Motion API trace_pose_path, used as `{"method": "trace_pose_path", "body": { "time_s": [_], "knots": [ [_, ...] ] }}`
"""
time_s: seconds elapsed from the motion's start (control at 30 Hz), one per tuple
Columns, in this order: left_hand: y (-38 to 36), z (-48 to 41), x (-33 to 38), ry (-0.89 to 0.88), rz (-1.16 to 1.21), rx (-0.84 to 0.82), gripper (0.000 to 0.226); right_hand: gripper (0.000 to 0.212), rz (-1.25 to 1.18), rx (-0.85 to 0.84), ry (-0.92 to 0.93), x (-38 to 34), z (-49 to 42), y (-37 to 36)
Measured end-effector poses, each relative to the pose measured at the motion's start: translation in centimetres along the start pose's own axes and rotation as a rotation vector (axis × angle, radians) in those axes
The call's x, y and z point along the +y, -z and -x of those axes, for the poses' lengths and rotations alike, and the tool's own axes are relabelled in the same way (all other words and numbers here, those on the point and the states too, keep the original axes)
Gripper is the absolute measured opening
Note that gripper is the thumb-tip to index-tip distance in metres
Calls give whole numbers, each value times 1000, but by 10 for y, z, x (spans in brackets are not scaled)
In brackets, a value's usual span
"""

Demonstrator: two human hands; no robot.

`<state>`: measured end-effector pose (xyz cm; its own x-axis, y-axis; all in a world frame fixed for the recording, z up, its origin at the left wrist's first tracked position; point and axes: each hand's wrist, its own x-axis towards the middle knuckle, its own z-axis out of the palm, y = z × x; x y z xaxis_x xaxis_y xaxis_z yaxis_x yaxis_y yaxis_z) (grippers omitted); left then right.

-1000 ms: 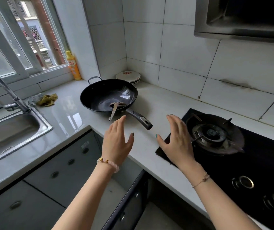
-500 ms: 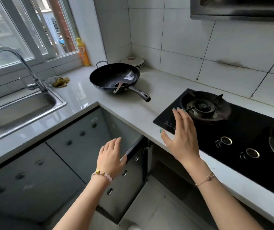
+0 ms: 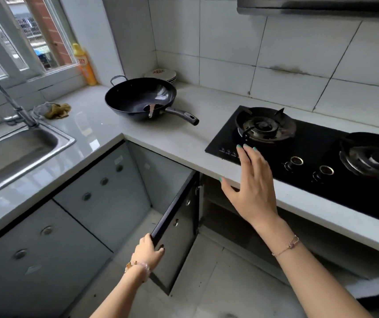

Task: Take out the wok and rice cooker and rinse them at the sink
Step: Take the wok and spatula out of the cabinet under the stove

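A black wok with a long handle sits on the white counter in the corner, a metal spatula lying inside it. The steel sink with its tap is at the left. My left hand grips the top outer corner of the cabinet door, which stands swung out below the counter. My right hand hovers with straight fingers over the counter edge beside the stove, holding nothing. No rice cooker is in view; the cabinet's inside is dark.
A black gas hob with two burners fills the right counter. A yellow bottle stands on the window sill, a stack of plates behind the wok, a rag near the tap. Shut cabinet doors line the left.
My left hand dropped from above the counter to the cabinet door and pulled it wide. My view tilted down and back. The right hand stayed over the counter edge.
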<state>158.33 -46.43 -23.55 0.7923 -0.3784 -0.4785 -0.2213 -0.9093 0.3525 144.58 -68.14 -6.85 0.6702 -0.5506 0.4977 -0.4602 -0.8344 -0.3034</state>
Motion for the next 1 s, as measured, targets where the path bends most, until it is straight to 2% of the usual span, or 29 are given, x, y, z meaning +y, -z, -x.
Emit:
{"method": "trace_pose_path", "body": {
  "time_s": [0.27, 0.4, 0.47, 0.53, 0.63, 0.77, 0.87, 1.0],
  "knots": [
    [-3, 13, 15, -128, -39, -149, 37, 72, 106, 43, -151, -17, 47, 11],
    [-24, 34, 46, -334, -65, -312, 33, 73, 154, 59, -218, -10, 65, 25],
    [-31, 44, 68, -455, -130, -340, 45, 73, 184, 70, -251, -1, 72, 33],
    [-31, 56, 94, -610, -222, -239, 58, 73, 223, 70, -288, 12, 82, 43],
    [-18, 77, 139, -937, -266, 82, 66, 73, 277, 68, -342, 36, 98, 56],
    [4, 104, 193, -1198, -282, 420, 71, 73, 345, 53, -418, 70, 120, 70],
    [5, 129, 234, -1349, -287, 537, 73, 72, 395, 59, -502, 107, 148, 88],
    [-11, 160, 280, -1463, -288, 571, 74, 74, 479, -12, -662, 161, 198, 110]
  ]
}}
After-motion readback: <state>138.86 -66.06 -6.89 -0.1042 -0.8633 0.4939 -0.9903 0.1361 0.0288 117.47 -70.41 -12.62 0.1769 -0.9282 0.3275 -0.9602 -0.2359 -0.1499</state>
